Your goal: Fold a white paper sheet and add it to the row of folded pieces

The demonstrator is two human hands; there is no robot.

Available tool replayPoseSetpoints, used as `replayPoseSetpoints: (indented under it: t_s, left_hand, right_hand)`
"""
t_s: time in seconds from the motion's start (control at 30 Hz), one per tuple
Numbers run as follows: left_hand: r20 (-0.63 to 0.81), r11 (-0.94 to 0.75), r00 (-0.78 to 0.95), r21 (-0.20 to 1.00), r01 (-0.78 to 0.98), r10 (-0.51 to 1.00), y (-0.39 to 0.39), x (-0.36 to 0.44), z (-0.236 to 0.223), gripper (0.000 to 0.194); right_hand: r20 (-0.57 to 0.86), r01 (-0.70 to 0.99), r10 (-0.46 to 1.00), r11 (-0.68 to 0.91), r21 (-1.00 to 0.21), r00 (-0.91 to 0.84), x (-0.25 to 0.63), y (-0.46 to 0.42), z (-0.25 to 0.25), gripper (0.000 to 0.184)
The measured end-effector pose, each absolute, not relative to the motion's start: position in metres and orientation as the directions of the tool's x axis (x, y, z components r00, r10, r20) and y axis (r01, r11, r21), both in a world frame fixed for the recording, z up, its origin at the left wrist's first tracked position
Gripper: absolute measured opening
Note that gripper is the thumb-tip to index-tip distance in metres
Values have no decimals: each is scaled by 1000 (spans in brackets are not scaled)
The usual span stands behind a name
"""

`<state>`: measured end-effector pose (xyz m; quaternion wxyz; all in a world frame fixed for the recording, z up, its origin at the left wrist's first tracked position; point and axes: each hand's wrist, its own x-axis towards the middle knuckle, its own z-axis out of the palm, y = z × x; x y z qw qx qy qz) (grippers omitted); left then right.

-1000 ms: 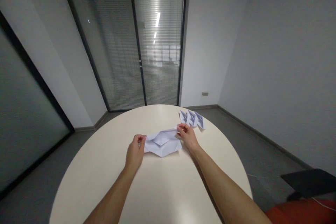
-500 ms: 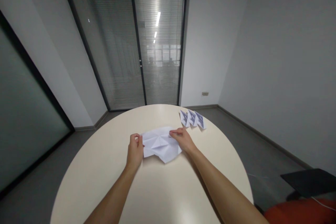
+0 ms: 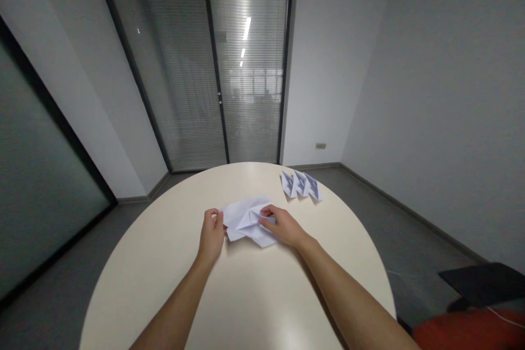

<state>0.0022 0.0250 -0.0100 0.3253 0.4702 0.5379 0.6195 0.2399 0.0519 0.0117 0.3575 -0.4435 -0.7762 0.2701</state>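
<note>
A white sheet of paper (image 3: 246, 221), creased and partly folded, lies on the round cream table (image 3: 246, 295) in front of me. My left hand (image 3: 212, 235) pinches the paper's left edge, fingers closed on it. My right hand (image 3: 283, 227) rests on the paper's right half, with its fingers pressing a folded flap toward the middle. Both forearms reach in from the bottom of the view.
Three small folded paper pieces (image 3: 301, 185) lie in a row at the table's far right. Glass sliding doors with blinds (image 3: 205, 71) stand behind the table. A dark flat object (image 3: 484, 281) and something red (image 3: 471, 331) sit at the lower right, off the table.
My right hand has moved left and inward, carrying the paper's right side over toward the centre. The paper now looks narrower and more folded. My left hand stays at the left edge.
</note>
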Motion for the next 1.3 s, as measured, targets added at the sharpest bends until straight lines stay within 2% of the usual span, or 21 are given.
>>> replayPoseSetpoints:
  t_s: [0.1, 0.17, 0.4, 0.53, 0.67, 0.87, 1.07, 1.2, 1.3]
  left_hand:
    - [206, -210, -335, 977, 24, 919, 27, 3, -12, 42]
    - [184, -210, -367, 977, -33, 912, 29, 3, -12, 42]
    - [77, -170, -517, 976, -134, 852, 33, -8, -11, 36]
    - [17, -164, -513, 956, -244, 859, 33, -9, -8, 33]
    - [-35, -166, -509, 924, -344, 860, 31, -6, -3, 25]
    - [-25, -154, -507, 939, -307, 861, 31, -5, -4, 31]
    - [-33, -88, -458, 967, -240, 888, 27, -3, -2, 47]
    - [-63, -17, -313, 969, -247, 948, 21, 4, 2, 65]
    - [-36, -25, -274, 976, -217, 961, 17, 8, 5, 64]
  right_hand:
    - [321, 543, 881, 468, -697, -348, 241, 52, 10, 14]
    - [345, 518, 881, 471, -715, -325, 242, 56, 8, 16]
    - [450, 215, 883, 469, -856, -133, 244, 70, 3, 23]
    - [408, 141, 913, 406, -903, -15, 246, 77, 1, 21]
    - [336, 19, 942, 336, -942, 2, 248, 80, 0, 14]
    - [312, -5, 950, 312, -950, 31, 245, 75, 4, 13]
    - [301, -157, 950, 311, -937, 88, 245, 76, 2, 12]
    - [315, -68, 943, 323, -944, 104, 248, 78, 0, 12]
    - [406, 187, 893, 372, -909, 194, 251, 76, 1, 23]
